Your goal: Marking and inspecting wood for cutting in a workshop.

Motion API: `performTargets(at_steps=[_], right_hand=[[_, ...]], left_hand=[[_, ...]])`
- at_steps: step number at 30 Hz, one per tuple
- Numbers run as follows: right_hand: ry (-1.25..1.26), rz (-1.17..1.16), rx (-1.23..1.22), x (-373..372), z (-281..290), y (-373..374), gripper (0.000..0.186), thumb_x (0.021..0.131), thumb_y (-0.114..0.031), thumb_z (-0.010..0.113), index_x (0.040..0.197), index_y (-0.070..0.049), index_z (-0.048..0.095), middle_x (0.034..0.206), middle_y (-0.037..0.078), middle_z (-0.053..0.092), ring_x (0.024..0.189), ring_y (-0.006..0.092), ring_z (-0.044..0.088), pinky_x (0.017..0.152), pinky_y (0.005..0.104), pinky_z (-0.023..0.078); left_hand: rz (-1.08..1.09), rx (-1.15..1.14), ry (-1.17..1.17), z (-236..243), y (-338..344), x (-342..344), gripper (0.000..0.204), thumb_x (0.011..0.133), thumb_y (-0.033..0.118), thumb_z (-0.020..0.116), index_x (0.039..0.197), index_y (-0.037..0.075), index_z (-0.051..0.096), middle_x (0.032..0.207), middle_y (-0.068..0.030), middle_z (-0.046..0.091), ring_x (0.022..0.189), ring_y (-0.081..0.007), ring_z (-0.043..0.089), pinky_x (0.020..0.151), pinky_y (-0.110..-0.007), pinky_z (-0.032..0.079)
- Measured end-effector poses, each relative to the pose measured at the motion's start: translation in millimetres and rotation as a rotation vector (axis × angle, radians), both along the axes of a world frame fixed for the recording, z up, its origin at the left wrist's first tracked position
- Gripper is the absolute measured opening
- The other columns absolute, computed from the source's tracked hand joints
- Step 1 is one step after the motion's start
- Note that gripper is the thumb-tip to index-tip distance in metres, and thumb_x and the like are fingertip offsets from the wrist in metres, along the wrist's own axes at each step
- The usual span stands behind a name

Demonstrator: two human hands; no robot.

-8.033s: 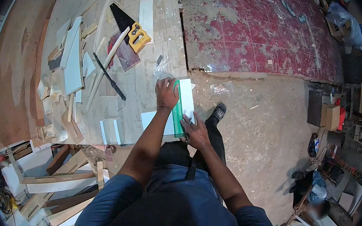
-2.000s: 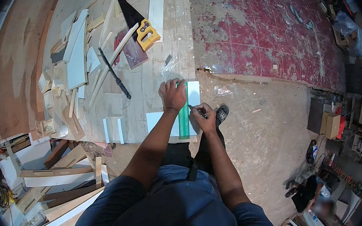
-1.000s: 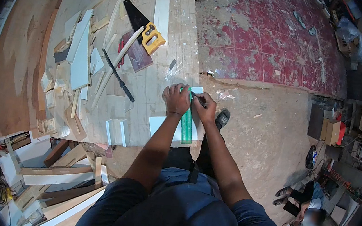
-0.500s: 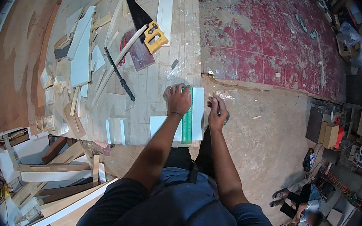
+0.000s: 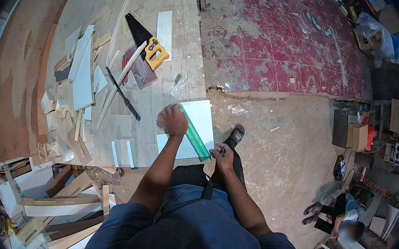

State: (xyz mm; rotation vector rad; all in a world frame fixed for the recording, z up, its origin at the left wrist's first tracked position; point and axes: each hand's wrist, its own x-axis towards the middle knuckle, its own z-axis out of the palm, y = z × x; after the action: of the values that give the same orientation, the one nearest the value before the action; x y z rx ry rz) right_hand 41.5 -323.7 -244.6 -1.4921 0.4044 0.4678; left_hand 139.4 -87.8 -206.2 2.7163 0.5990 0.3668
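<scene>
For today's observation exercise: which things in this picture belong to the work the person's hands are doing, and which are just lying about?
In use:
left hand pressing down the green ruler
white board under the ruler
right hand at the ruler's near end, holding something small and dark

Lying about:
handsaw with yellow handle
black bar
white offcuts
wood scraps

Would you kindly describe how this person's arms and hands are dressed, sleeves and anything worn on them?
Both forearms are bare, and the left hand and right hand wear no gloves. Short dark blue sleeves cover only the upper arms. No watch, ring or band is clear at this size.
</scene>
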Motion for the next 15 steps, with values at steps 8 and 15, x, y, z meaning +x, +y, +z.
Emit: performTargets(at_steps=[8,15], right_hand=[[0.216,0.006,0.055,30,37,-4,0.041,0.08,-0.011,0.081,0.112,0.003,0.061,0.094,0.008,0.069,0.08,0.0172,0.068,0.066,0.0309,0.058],[0.285,0.189,0.001,24,41,-4,0.037,0.083,-0.015,0.081,0.109,-0.001,0.06,0.086,0.004,0.065,0.074,0.0153,0.067,0.058,0.0277,0.053]], left_hand=[[0.321,-0.072,0.158,-2,20,-68,0.024,0.093,0.024,0.054,0.112,0.01,0.059,0.115,-0.0104,0.058,0.116,-0.0329,0.05,0.099,-0.051,0.031],[0.518,-0.125,0.004,-19,25,-76,0.023,0.094,0.023,0.049,0.108,0.008,0.059,0.109,-0.0114,0.061,0.111,-0.033,0.053,0.096,-0.049,0.032]])
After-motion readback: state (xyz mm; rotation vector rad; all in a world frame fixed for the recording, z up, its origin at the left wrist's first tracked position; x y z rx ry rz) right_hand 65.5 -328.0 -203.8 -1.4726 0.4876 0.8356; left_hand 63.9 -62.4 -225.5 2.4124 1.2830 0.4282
